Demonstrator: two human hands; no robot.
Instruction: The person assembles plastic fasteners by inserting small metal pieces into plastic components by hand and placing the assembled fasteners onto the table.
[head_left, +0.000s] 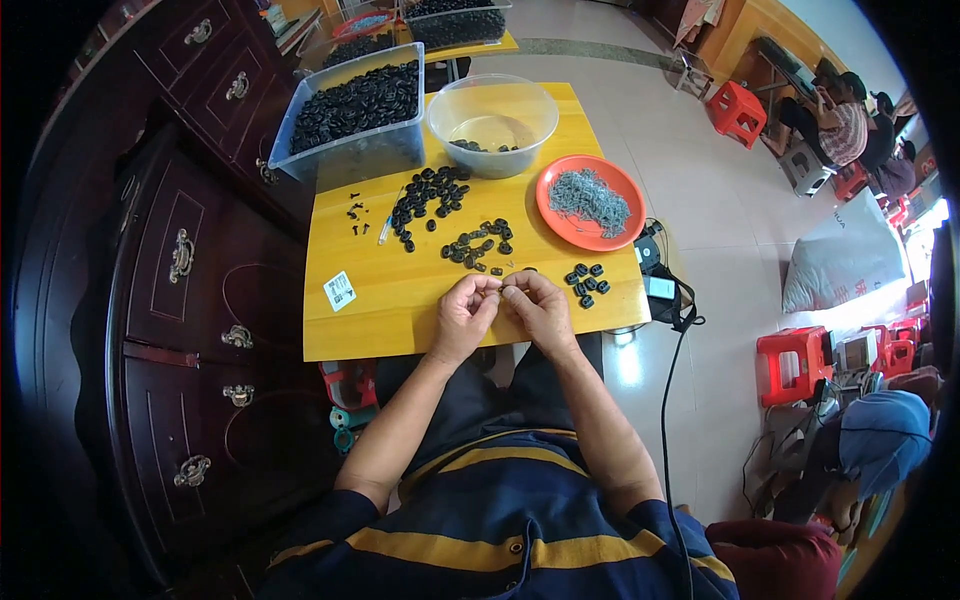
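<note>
My left hand [466, 316] and my right hand [541, 314] meet over the table's near edge, fingertips pinched together. What they hold between them is too small and too covered to name. Just beyond the fingers lie small black oval pieces [478, 243] with openings in them, in a loose cluster. A larger spread of the same pieces [432, 194] sits farther back to the left. To the right of my right hand is a separate small group of black oval pieces [587, 284]. An orange-red plate [549, 222] heaped with small grey metal pieces [590, 202] stands beyond that group.
On the yellow table [380, 320] stand a translucent bin [350, 160] full of black pieces and a clear bowl [535, 125] with a few. A white label [340, 291] and a pen-like stick [385, 232] lie left. Dark cabinets [190, 290] flank the table; a black cable [665, 420] hangs right.
</note>
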